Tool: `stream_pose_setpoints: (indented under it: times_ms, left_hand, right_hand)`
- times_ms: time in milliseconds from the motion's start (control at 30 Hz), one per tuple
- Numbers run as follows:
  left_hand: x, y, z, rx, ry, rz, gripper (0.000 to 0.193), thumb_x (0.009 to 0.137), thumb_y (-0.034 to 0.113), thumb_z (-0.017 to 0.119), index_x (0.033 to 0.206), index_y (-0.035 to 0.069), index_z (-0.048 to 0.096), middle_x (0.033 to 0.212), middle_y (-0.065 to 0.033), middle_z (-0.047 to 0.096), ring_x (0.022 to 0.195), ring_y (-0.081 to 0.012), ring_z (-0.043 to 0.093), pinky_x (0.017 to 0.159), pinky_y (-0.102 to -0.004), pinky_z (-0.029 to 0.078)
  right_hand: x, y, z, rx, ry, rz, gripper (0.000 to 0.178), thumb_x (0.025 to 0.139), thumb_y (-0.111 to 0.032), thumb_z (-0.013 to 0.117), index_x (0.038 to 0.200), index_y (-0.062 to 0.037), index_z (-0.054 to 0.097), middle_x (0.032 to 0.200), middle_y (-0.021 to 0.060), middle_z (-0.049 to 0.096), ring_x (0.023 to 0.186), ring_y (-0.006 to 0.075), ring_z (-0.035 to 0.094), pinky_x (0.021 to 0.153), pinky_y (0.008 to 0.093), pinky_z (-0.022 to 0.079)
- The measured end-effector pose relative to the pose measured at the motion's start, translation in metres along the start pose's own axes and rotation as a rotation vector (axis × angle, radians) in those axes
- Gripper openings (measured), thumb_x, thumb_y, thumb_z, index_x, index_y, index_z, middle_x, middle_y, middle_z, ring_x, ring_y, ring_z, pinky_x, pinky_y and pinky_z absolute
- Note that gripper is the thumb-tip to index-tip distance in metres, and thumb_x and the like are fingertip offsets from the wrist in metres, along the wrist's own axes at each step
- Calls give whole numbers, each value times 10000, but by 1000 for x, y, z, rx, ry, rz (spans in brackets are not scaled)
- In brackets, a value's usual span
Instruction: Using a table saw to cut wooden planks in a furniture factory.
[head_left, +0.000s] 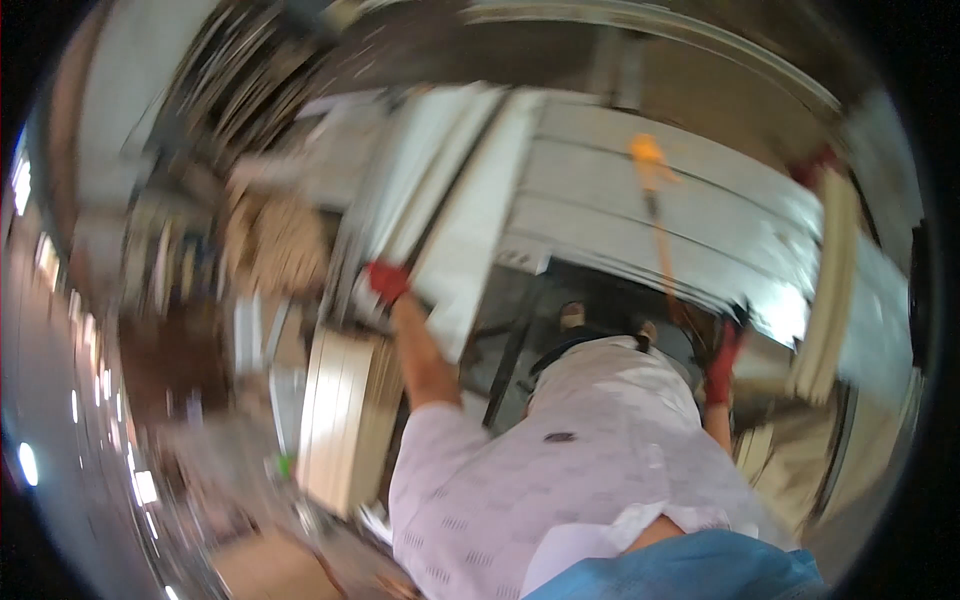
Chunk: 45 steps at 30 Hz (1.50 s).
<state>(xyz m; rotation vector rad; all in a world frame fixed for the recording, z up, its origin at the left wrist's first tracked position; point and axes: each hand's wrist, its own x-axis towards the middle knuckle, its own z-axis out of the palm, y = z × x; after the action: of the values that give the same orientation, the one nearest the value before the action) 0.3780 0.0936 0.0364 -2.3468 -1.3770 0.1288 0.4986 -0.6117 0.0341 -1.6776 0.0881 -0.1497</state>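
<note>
My left hand [388, 281], in a red glove, is at the left end of a long pale rail table [478, 230]. Beside it is a small whitish part; blur hides whether the fingers grip anything. At the right, my right hand [728, 350] wears a red glove with dark fingertips. It is by the front edge of a grey metal worktable [590, 180], and its grip is smeared too. On this worktable lies a long thin orange stick [662, 245] with a yellow-orange head, pointing away from me.
Pale boards [840, 290] lie across the worktable's right end. Another stack of pale boards [345, 410] stands beside my left arm. A brown heap [277, 240] and piled strips [250, 85] are farther left. A dark gap [590, 290] opens before my body.
</note>
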Motion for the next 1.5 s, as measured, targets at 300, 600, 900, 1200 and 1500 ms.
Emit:
stream_pose_setpoints:
  times_ms: [300, 600, 900, 1200, 1500]
  left_hand:
    - [-3, -37, 9, 79, 861, 399, 357, 861, 347, 611, 936, 0, 644, 856, -128, 655, 668, -263, 612, 548, -389, 468]
    - [-60, 35, -27, -1418, -539, 152, 257, 817, 95, 687, 1043, -6, 617, 941, -119, 647, 805, -227, 641, 650, -341, 529]
    - [-164, 74, -131, -262, 436, 338, 335, 867, 235, 682, 1084, -2, 587, 952, -157, 641, 843, -297, 639, 718, -392, 526]
    - [-170, 171, -148, -1425, -43, 662, 451, 858, 117, 715, 1252, -13, 538, 1128, -168, 635, 983, -288, 641, 837, -364, 536]
    - [-451, 447, -265, -1320, -1732, 1075, 564, 978, 385, 528, 1459, 140, 367, 1378, -146, 522, 1241, -305, 531, 1039, -433, 414]
  right_hand:
    - [-47, -77, 71, -218, -78, -46, 636, 911, -191, 645, 1448, -23, 348, 1431, 178, 447, 1297, 309, 459, 1082, 397, 357]
    - [-70, -7, 85, -13, 235, 136, 605, 938, -256, 629, 1441, -46, 365, 1360, 163, 526, 1266, 265, 502, 1053, 371, 395]
    - [-56, 55, -32, -141, 908, 210, 670, 895, -408, 671, 1364, 5, 430, 1295, 192, 548, 1204, 293, 527, 1025, 387, 408]
    - [24, 23, -204, 698, 976, 497, 799, 767, -521, 777, 1337, -32, 505, 1288, 205, 550, 1109, 302, 556, 936, 395, 453]
    - [51, 104, -232, 1156, 559, 417, 493, 888, -393, 689, 1272, -101, 588, 1200, 108, 629, 1004, 276, 639, 838, 460, 538]
